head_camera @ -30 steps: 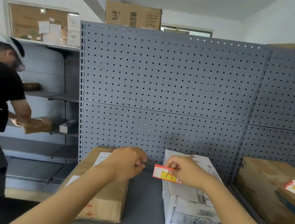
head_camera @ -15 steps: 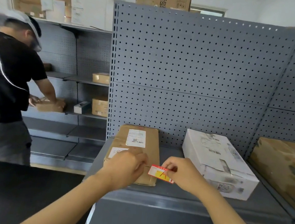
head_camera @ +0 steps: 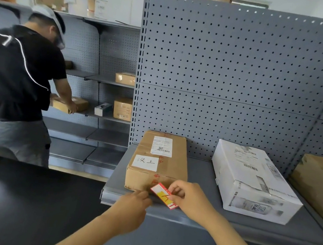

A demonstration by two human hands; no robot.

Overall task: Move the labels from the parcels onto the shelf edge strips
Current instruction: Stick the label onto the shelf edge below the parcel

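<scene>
Label [head_camera: 164, 195]: thin, light, flexible sticker, tilted just above the shelf edge strip [head_camera: 125, 197]; best held by its edges.
Right hand [head_camera: 189, 201]: fingertips pinching the label's right end.
Left hand [head_camera: 132, 203]: curled, fingertips at the strip; hold uncertain.
Brown parcel [head_camera: 158, 163]: directly behind.

Single head cam, wide-angle, looking forward and slightly down at a grey shelf [head_camera: 201, 175] from close range. Both hands [head_camera: 188, 198] sit low centre, near the lens. Pegboard back panel [head_camera: 236, 70] fills the upper frame; a side aisle shows left. No second view.
</scene>
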